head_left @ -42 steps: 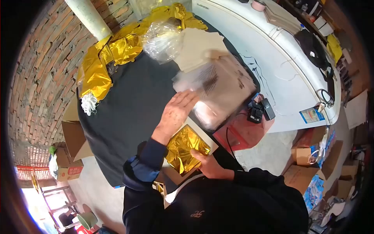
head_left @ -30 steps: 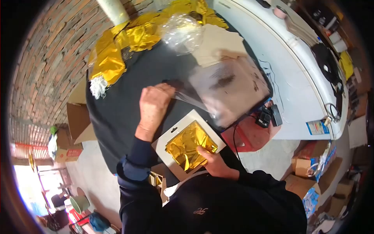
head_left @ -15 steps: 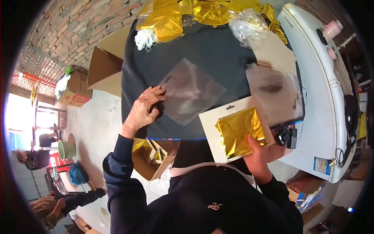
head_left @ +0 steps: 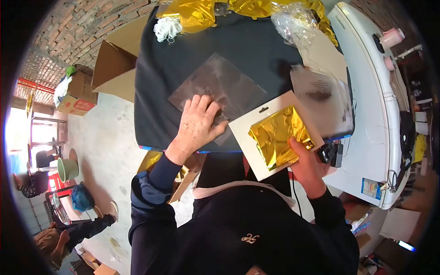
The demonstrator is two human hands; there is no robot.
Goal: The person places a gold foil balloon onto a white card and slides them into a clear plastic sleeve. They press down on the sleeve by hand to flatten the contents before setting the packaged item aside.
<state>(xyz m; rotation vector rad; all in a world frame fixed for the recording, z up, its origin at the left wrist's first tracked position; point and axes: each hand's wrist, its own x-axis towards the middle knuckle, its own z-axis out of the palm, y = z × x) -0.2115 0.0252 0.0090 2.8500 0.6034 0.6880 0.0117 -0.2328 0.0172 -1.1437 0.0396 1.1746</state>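
A clear plastic bag (head_left: 240, 87) with dark print lies on the black cloth. My left hand (head_left: 197, 120) rests on its near left part, palm down, thumb held apart from the fingers. Beside the bag's right corner, my right hand (head_left: 306, 162) grips a white card (head_left: 240, 123) with a hang hole at the top. On that card lies a folded piece of gold foil (head_left: 277, 137), pressed down by my right thumb. The fingers under the card are hidden.
A stack of clear bags (head_left: 321, 98) lies at the table's right. Gold foil packs (head_left: 195, 16), white string (head_left: 167, 29) and crumpled clear plastic (head_left: 293, 23) line the far edge. A white appliance (head_left: 366, 105) borders the right side; a cardboard box (head_left: 117, 64) stands left. Another person sits lower left.
My left hand has moved right, from the bag's left edge onto the bag, with its fingers now over it. The card with the gold foil has tilted and shifted slightly up in my right hand.
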